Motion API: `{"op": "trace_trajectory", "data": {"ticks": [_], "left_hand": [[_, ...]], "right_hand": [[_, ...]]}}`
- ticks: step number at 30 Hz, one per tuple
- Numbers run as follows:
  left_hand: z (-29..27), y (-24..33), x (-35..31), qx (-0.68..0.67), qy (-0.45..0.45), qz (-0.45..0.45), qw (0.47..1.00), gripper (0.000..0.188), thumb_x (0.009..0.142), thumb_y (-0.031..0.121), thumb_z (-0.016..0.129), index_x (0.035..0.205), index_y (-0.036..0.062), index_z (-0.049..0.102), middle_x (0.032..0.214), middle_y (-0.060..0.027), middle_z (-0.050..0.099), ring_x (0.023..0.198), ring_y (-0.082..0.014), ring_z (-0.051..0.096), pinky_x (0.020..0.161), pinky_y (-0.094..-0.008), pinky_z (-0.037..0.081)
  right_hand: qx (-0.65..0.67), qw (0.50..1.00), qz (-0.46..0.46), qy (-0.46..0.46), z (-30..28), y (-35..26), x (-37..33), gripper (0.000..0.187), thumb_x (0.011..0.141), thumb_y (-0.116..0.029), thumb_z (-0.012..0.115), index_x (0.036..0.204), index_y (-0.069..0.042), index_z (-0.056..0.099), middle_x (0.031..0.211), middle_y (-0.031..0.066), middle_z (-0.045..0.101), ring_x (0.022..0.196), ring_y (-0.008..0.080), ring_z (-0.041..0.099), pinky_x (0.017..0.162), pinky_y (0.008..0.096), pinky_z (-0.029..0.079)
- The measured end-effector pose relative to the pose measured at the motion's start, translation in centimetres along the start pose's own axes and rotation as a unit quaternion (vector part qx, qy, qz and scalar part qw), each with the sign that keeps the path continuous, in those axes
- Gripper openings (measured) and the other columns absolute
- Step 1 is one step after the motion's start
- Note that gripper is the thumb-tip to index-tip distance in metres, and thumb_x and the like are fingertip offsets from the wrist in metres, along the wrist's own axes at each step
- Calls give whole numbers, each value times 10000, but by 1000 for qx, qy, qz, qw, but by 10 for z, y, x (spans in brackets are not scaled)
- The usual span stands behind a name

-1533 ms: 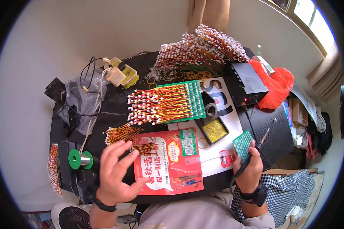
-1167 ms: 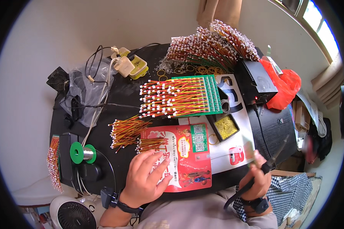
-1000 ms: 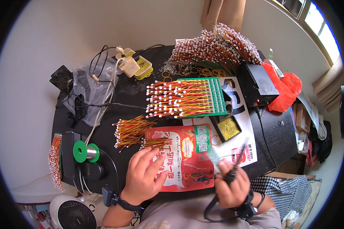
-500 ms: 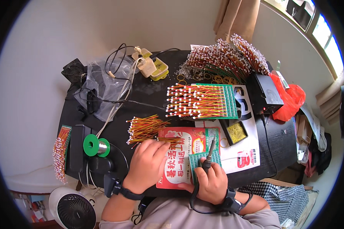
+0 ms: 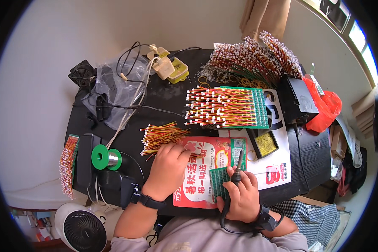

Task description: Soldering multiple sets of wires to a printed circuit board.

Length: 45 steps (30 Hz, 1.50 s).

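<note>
- While the right hand (image 5: 244, 200) grasps both a soldering iron (image 5: 236, 176) and a bare green circuit board (image 5: 217, 181), that board is over the lower right part of the red sheet (image 5: 202, 170); whether it rests there is unclear.
- The iron's dark tip points toward the sheet's far edge.
- The left hand (image 5: 168, 170), its fingers bent, is over the sheet's left side, at a few short wires (image 5: 197, 156); I cannot tell whether it grips any.
- A loose wire bundle (image 5: 160, 137), red and yellow, lies at the sheet's far left corner.
- Just right of the sheet's far right corner is a black tray (image 5: 275, 147) with a yellow sponge (image 5: 265, 143).
- Beyond the sheet lies a wired green board (image 5: 261, 110), its white connectors toward the left.
- Left of the sheet stands a green solder spool (image 5: 100, 157).
- Farthest beyond the sheet is a large heap of wires with white connectors (image 5: 256, 61).
- Beyond the sheet, to its right, are a black box (image 5: 297, 101) and a red plastic bag (image 5: 326, 107).
</note>
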<state>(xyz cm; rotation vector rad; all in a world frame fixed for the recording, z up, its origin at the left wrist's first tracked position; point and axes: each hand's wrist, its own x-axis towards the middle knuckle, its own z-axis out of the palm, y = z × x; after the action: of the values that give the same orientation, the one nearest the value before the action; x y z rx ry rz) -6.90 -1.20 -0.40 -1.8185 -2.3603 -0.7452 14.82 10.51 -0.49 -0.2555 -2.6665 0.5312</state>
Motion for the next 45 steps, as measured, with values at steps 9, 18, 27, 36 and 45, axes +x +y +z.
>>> {"op": "trace_trajectory", "data": {"ticks": [9,18,27,36,45], "left_hand": [[0,-1,3,-34,3,-7,999,197,739,-22,634,914,30,710,861,-99,610,790,-292,578,736,-394,477],[-7,-5,1,-52,19,-11,998,195,667,-44,709,850,22,695,808,-83,609,733,-264,581,639,-358,473],[-1,-2,4,-39,22,-25,999,174,667,-30,721,827,26,682,822,-80,635,753,-276,590,670,-376,477],[0,-3,3,-33,23,-29,999,162,671,-33,719,818,20,677,823,-91,658,776,-282,609,707,-366,492],[-11,20,3,-195,-6,-88,977,153,654,-61,728,793,-14,686,735,-109,688,639,-263,634,625,-335,494]], "right_hand": [[-4,999,32,3,-2,1,1,410,668,-240,742,991,-57,568,1267,286,548,1089,382,568,928,480,383],[18,999,42,23,-17,10,2,373,695,-259,755,947,-72,552,1256,299,562,1113,402,582,931,492,403],[47,996,-3,77,-4,25,-2,291,731,-192,716,891,-64,510,1148,322,610,995,414,650,804,465,496],[57,994,1,90,-1,26,-1,274,740,-168,701,894,-64,500,1119,321,619,964,419,660,762,449,515],[46,997,10,59,5,27,4,265,725,-165,726,889,-75,540,1117,290,635,937,379,674,753,418,499]]}}
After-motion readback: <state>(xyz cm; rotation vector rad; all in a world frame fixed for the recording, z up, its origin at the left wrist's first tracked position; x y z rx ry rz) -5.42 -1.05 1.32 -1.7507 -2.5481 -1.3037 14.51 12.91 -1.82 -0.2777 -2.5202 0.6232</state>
